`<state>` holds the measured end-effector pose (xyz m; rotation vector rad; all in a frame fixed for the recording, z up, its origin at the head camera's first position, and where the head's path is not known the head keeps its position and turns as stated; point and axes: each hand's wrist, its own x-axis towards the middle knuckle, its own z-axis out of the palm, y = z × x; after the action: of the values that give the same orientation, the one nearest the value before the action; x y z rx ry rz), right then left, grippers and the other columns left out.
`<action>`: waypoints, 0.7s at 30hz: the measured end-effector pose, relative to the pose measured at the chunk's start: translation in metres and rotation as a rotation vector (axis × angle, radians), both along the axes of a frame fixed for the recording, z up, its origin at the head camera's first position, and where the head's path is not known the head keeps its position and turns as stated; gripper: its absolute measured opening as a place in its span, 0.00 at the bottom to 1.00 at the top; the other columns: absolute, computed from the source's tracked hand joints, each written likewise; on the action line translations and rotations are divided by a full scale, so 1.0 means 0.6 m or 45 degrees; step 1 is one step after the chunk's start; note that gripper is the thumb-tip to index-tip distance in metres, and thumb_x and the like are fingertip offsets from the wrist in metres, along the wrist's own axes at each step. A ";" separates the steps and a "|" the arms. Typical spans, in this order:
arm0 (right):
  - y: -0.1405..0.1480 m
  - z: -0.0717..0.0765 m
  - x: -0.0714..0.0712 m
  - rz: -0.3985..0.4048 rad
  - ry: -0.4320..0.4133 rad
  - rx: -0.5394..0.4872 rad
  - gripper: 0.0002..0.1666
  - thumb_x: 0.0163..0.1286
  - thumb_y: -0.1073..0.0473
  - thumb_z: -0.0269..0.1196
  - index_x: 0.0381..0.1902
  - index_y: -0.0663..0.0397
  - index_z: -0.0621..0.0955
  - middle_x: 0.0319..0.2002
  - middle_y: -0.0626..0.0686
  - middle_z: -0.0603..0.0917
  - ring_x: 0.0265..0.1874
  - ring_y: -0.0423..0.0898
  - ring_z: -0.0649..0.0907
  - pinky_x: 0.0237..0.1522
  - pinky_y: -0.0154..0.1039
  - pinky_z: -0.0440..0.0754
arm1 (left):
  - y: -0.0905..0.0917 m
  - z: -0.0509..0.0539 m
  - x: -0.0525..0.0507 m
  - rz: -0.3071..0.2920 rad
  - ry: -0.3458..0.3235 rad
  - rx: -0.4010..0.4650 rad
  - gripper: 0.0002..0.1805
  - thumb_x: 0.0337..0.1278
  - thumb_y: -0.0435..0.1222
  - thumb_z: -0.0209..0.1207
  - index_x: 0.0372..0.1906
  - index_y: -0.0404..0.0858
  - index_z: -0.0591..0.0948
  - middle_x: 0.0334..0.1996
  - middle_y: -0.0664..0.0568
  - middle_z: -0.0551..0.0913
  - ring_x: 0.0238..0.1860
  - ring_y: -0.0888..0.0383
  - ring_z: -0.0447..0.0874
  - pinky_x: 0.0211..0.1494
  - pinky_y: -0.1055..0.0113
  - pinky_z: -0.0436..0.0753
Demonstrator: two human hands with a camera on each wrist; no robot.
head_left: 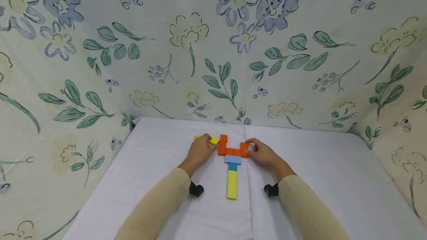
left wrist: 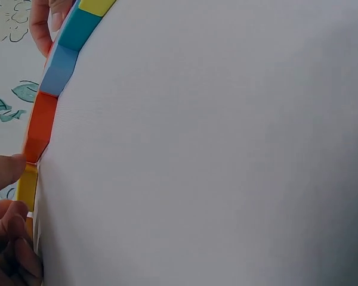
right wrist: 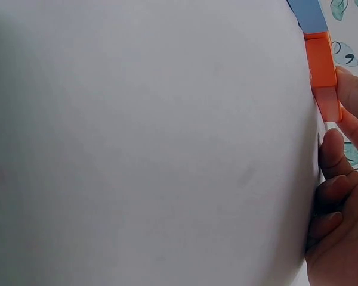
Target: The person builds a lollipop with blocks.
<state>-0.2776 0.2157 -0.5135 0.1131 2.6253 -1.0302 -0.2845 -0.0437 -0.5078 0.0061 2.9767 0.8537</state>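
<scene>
Beyond the blue block [head_left: 232, 159]: five orange blocks [head_left: 222, 148] lie in a U, its base against the blue block's far edge, its mouth facing away.
Surfaces: plain colour on the blocks' upper faces; flowers and leaves printed on the curtain [head_left: 247, 80], well beyond the blue block.
Near side: the teal block [head_left: 232, 166] touches the blue block; the yellow bar [head_left: 232, 184] continues in line toward the person.
Left hand [head_left: 201, 149]: beyond and left of the blue block, in a narrow pinch on the yellow block [head_left: 214, 140], just beside the U's left arm; I cannot tell whether they touch.
Other yellow piece [head_left: 197, 137]: farther left of the blue block, mostly hidden by the left fingers.
Right hand [head_left: 261, 153]: right of the blue block, thumb and finger narrowly holding the right orange block [head_left: 244, 150].
Cloth [head_left: 317, 180]: white, spreading broadly left and right of the blue block; its far edge lies past the U, along the curtain's foot.
Crease [head_left: 249, 188]: just right of the blue block, running toward the person.
Sleeves [head_left: 153, 203]: nearer than the blue block, one either side of the yellow bar.
</scene>
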 end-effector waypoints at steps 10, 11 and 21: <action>0.000 0.000 0.000 0.006 -0.003 -0.006 0.28 0.71 0.44 0.66 0.67 0.36 0.74 0.41 0.54 0.74 0.42 0.50 0.75 0.39 0.41 0.72 | 0.003 -0.005 -0.007 0.053 0.012 -0.024 0.21 0.64 0.47 0.67 0.56 0.40 0.81 0.49 0.48 0.88 0.40 0.56 0.84 0.54 0.61 0.86; 0.000 0.000 0.000 0.012 -0.003 -0.006 0.28 0.71 0.44 0.66 0.67 0.37 0.74 0.41 0.54 0.74 0.42 0.50 0.75 0.39 0.41 0.72 | 0.002 -0.006 -0.008 0.045 0.007 -0.031 0.21 0.65 0.47 0.67 0.56 0.40 0.81 0.50 0.49 0.88 0.41 0.57 0.84 0.55 0.61 0.86; -0.001 0.004 0.002 0.004 -0.007 -0.021 0.28 0.71 0.45 0.66 0.67 0.36 0.74 0.40 0.54 0.73 0.42 0.50 0.75 0.39 0.41 0.72 | -0.009 0.000 -0.013 -0.054 -0.063 -0.085 0.21 0.70 0.44 0.62 0.63 0.42 0.78 0.59 0.49 0.85 0.51 0.54 0.85 0.62 0.58 0.83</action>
<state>-0.2763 0.2152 -0.5110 0.1075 2.6102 -1.0490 -0.2921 -0.0489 -0.5080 0.0450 2.9461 0.7389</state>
